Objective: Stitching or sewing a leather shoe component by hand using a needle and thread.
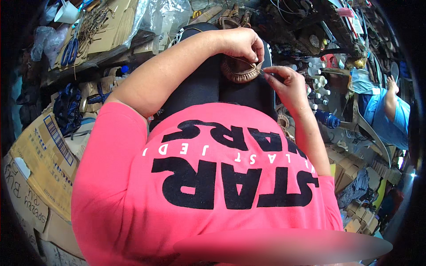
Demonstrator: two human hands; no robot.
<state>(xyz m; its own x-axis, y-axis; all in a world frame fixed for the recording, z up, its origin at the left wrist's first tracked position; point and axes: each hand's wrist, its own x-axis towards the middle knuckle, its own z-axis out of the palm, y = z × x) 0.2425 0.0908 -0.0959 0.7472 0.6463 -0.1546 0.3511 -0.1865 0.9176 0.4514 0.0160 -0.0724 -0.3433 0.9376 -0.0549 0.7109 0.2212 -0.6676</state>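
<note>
A brown leather shoe upper (239, 76) with a puckered, gathered toe seam rests between my dark-trousered thighs. Above its opening, my left hand (243, 44) is closed, its thumb and fingers pinched at a thin thread (240, 59) that crosses the upper. My right hand (287, 83) comes in from the right with thumb and forefinger pinched at the shoe's right edge. Something thin and small sits at those fingertips, too small to name. The far part of the upper is hidden behind my left hand.
Blue-handled scissors (69, 52) lie on a cardboard-covered bench (100, 37) at the far left. More brown shoe pieces (230, 20) are beyond my knees. Several white bottles (318, 82) stand to the right, near another person's blue-clothed leg (388, 111). Cardboard boxes (44, 150) crowd the left.
</note>
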